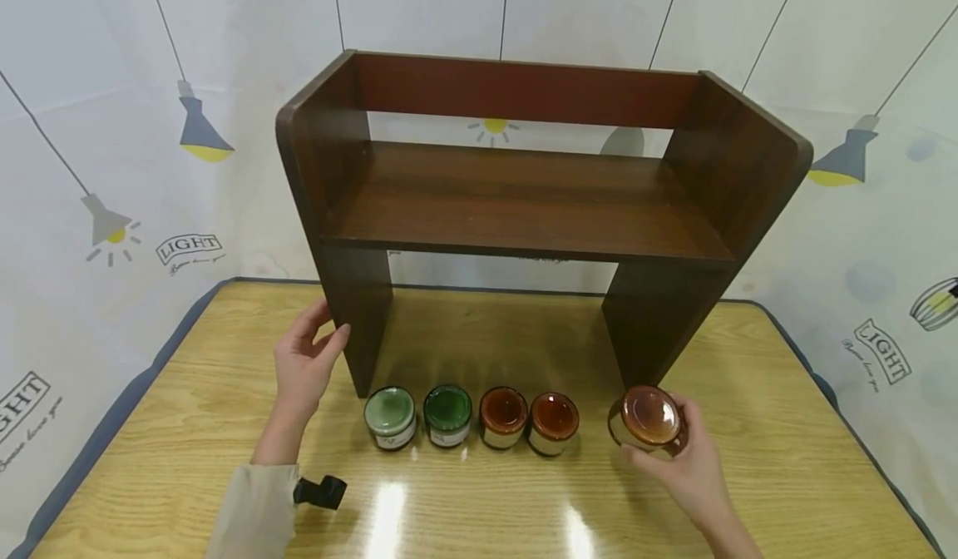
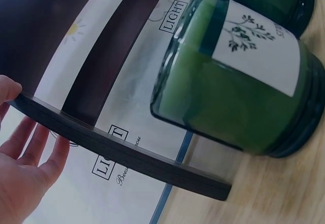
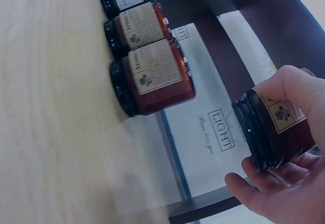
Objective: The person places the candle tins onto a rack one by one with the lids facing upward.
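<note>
In my right hand (image 1: 696,459) I hold a reddish-brown candle jar (image 1: 651,415) with a tan label, thumb on one side and fingers on the other. It is raised near the bottom of the shelf's right side panel, its dark lid (image 3: 252,132) facing the table. My left hand (image 1: 303,368) grips the edge of the left side panel (image 2: 127,150) of the dark brown wooden shelf (image 1: 524,210), thumb and fingers on opposite faces. Between the hands, a row holds a light green jar (image 1: 390,416), a dark green jar (image 1: 447,414) and two red-brown jars (image 1: 503,416).
The shelf stands on a light wood table (image 1: 187,442), its upper board (image 1: 524,201) bare. Behind and beside it hangs a pale sheet (image 1: 247,168) printed with lamps. A black strap piece (image 1: 322,492) sticks out from the left sleeve (image 1: 254,513).
</note>
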A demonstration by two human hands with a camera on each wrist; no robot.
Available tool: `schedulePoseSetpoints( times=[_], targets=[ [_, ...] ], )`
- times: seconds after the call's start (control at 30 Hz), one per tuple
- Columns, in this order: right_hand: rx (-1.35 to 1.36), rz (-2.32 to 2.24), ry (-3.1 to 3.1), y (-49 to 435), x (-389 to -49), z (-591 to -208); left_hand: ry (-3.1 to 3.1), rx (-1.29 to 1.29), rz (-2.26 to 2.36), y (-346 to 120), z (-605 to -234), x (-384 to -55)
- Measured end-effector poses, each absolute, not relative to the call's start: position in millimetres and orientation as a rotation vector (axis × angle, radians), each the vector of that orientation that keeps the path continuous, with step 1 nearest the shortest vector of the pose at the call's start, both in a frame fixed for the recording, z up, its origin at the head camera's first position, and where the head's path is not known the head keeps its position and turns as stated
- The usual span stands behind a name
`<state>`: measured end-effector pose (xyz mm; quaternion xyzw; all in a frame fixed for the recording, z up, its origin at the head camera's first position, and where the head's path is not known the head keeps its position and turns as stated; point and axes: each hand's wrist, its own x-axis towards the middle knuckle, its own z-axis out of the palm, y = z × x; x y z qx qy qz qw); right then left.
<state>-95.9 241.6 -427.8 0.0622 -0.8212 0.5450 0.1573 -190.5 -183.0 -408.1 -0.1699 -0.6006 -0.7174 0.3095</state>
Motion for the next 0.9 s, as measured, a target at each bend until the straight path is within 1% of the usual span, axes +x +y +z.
schedulePoseSetpoints(
  times=[0.57, 0.9],
  targets=[
    [0.24, 1.603, -2.231, 231, -96, -394, -1.586, -0.452, -1.9, -184, -409, -191],
    [0.387, 1.735, -2.038, 223, -100, -374, -1.585, -0.456, -1.901, -184, -409, -191]
  ],
)
